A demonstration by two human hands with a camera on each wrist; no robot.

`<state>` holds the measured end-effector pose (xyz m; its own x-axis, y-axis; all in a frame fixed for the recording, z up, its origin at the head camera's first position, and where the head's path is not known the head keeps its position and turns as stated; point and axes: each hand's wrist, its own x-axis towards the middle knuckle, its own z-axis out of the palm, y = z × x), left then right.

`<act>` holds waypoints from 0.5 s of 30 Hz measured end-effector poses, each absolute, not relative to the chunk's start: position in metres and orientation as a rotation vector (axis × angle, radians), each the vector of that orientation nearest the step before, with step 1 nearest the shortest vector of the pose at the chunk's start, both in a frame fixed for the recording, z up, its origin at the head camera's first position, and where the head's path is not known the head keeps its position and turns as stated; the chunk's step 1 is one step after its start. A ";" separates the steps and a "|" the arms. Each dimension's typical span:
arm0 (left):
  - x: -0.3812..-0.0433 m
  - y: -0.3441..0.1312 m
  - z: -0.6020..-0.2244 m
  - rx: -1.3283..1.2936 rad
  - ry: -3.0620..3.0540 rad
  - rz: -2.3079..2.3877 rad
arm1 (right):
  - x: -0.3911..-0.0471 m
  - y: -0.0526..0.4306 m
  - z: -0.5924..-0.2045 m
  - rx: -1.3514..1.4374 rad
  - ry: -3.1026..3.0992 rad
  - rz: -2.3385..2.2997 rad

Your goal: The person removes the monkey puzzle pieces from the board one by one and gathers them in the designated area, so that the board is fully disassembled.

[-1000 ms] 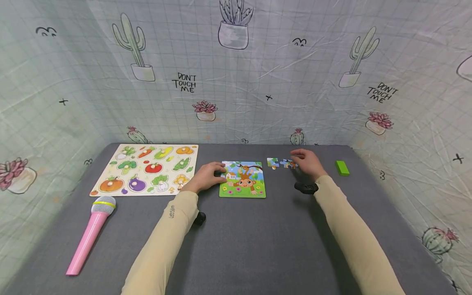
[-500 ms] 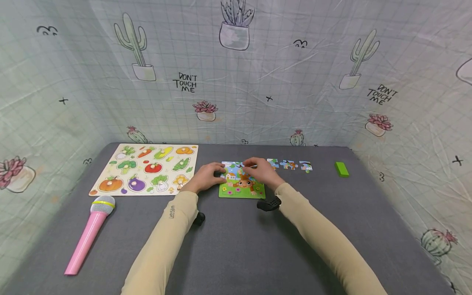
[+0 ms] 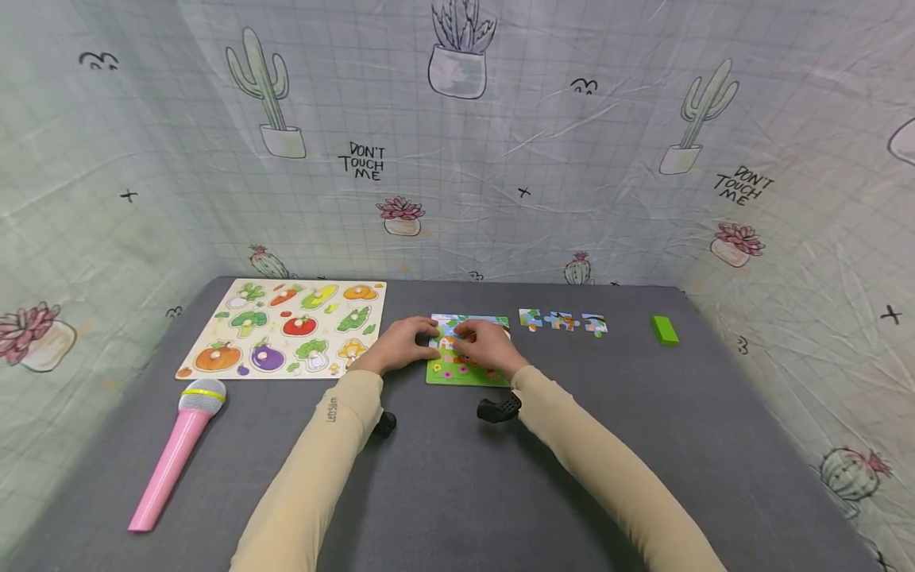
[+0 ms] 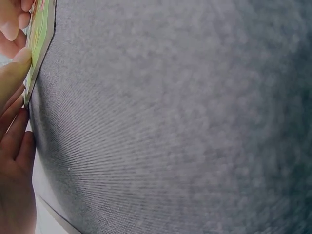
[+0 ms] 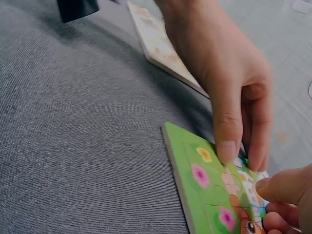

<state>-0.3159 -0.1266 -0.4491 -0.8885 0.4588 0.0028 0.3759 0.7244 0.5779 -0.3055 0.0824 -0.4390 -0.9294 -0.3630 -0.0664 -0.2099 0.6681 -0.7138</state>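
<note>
A square monkey jigsaw puzzle (image 3: 446,376) lies in its tray mid-table, green with flowers along its near side. My left hand (image 3: 400,344) grips its left edge; the right wrist view shows the left thumb (image 5: 227,146) on the face near the border. Over the middle of the puzzle, my right hand (image 3: 488,346) pinches a small jigsaw piece, mostly hidden by the fingers. In the right wrist view the right thumb (image 5: 282,185) is close to the picture, the other fingers curled beneath it. Loose jigsaw pieces (image 3: 562,320) lie in a row behind and right of the puzzle.
A wooden vegetable puzzle board (image 3: 275,340) lies at the back left, close to my left hand. A pink toy microphone (image 3: 170,469) rests at the left front. A green block (image 3: 665,330) sits at the back right. A printed cloth (image 3: 457,175) hangs behind the grey table (image 3: 443,485).
My right hand has moved left from the row of loose pieces to the puzzle, then a little farther left and nearer. The left hand has stayed at the puzzle's left edge.
</note>
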 end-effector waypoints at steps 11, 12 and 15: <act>-0.314 -0.127 -0.445 0.690 2.784 0.870 | -0.305 0.070 -0.436 -0.665 2.767 -0.851; -0.314 -0.127 -0.445 0.692 2.784 0.869 | -0.304 0.069 -0.436 -0.657 2.768 -0.838; -0.315 -0.127 -0.446 0.693 2.790 0.865 | -0.303 0.068 -0.433 -0.636 2.757 -0.812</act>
